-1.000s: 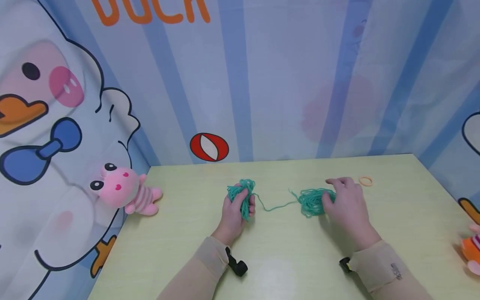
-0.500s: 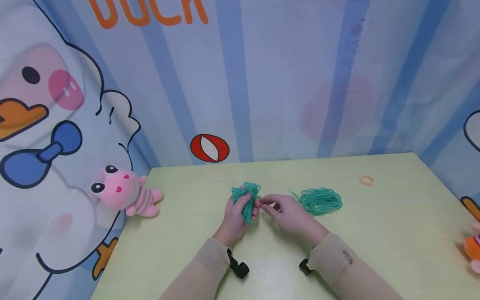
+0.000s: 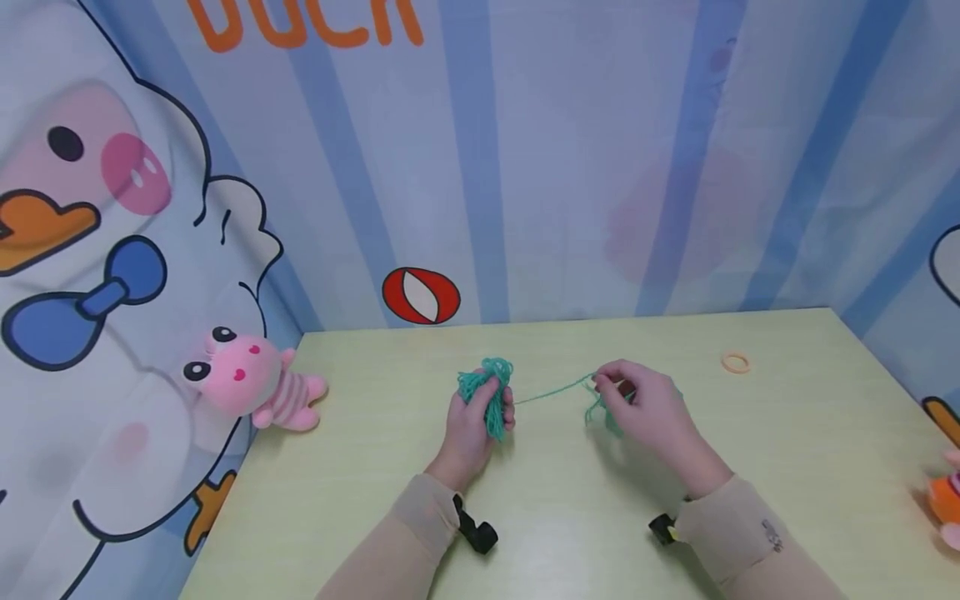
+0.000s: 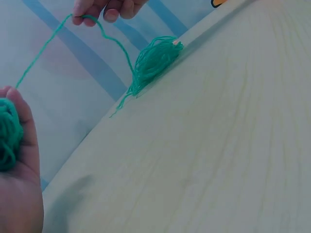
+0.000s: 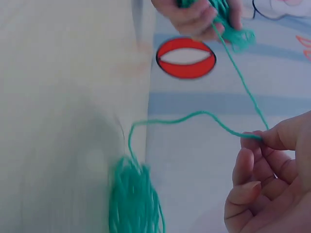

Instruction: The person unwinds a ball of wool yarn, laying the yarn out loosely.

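Observation:
My left hand [image 3: 468, 429] grips a looped bundle of green yarn [image 3: 495, 408], the thumb lying across it. From that bundle a single yarn strand [image 3: 555, 391] runs taut to my right hand [image 3: 652, 412], which pinches it between thumb and fingertips above the table. Past the pinch, the strand sags down to a loose skein of green yarn [image 4: 156, 60] on the table. In the head view the right hand covers most of this skein; the right wrist view shows its looped end [image 5: 133, 194] below the hand.
On the pale table [image 3: 570, 533] an orange ring [image 3: 736, 362] lies at the back right. A pink plush toy [image 3: 255, 379] rests at the left edge, and an orange toy [image 3: 947, 500] shows at the far right. A printed cloth backdrop [image 3: 555, 167] stands behind.
The right hand went from the skein to beside the left hand, then drew back right, now pinching the strand and pulling it taut. The left hand stayed nearly in place with its bundle.

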The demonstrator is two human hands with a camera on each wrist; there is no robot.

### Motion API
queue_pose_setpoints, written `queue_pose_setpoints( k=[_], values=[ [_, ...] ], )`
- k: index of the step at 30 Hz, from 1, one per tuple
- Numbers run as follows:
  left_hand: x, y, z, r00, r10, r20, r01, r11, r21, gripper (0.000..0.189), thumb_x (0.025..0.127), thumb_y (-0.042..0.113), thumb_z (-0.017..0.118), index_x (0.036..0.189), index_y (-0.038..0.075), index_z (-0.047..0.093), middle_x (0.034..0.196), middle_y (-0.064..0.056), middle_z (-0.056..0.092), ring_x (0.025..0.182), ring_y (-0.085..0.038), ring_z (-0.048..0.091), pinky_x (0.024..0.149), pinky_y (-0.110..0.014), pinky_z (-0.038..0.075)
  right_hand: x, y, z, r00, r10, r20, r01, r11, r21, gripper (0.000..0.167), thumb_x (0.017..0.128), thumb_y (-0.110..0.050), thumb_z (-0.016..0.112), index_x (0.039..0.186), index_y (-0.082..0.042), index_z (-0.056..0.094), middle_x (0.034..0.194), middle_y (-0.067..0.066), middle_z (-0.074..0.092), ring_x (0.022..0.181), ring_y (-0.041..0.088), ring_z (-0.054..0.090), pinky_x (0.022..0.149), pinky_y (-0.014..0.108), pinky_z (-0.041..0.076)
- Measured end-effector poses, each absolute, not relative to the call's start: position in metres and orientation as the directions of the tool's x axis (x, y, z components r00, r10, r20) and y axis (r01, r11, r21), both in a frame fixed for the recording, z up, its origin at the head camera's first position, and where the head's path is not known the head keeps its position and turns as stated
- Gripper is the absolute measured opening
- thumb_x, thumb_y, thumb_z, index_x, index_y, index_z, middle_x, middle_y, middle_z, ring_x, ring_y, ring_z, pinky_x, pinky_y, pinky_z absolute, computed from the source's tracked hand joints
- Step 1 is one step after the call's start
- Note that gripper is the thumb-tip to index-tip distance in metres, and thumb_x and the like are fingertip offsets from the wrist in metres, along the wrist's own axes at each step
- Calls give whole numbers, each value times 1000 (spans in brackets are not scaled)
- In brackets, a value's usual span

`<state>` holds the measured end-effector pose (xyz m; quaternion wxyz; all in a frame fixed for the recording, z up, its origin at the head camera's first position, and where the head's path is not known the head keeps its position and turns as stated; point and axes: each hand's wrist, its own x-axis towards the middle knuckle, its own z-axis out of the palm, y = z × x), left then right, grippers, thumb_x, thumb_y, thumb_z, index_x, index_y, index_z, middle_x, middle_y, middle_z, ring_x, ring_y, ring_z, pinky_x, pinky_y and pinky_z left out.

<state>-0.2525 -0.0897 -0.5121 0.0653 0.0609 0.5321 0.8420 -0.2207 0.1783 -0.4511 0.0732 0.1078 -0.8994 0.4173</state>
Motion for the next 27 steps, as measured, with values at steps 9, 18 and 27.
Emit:
queue_pose_setpoints(
  k=[9, 18, 27],
  values=[
    [-253, -91, -513, -992, 121, 37, -15, -408, 913, 12, 112, 25, 58, 116, 13, 57, 88, -1, 64, 71, -11, 64, 64, -24, 58, -222, 237, -453, -984, 32, 173, -98, 717, -690, 40, 114, -36, 55, 132, -5, 73, 123, 18, 76, 96, 26, 69, 72, 33, 54],
    [-253, -90, -515, -995, 77, 63, 26, -410, 912, 15, 114, 28, 56, 113, 13, 59, 84, 0, 63, 65, -10, 60, 60, -22, 57, -227, 275, -470, -993, 115, 22, 76, 776, -626, 47, 113, -34, 52, 135, 3, 70, 129, 28, 75, 109, 44, 72, 86, 56, 59],
    [-255, -90, -517, -995, 68, 70, 33, -448, 894, 14, 113, 26, 55, 109, 13, 58, 83, 0, 62, 69, -11, 60, 61, -23, 56, -232, 271, -475, -997, 63, -45, 77, 834, -547, 44, 109, -28, 56, 134, 8, 65, 123, 30, 72, 99, 41, 70, 84, 55, 57]
  ],
)
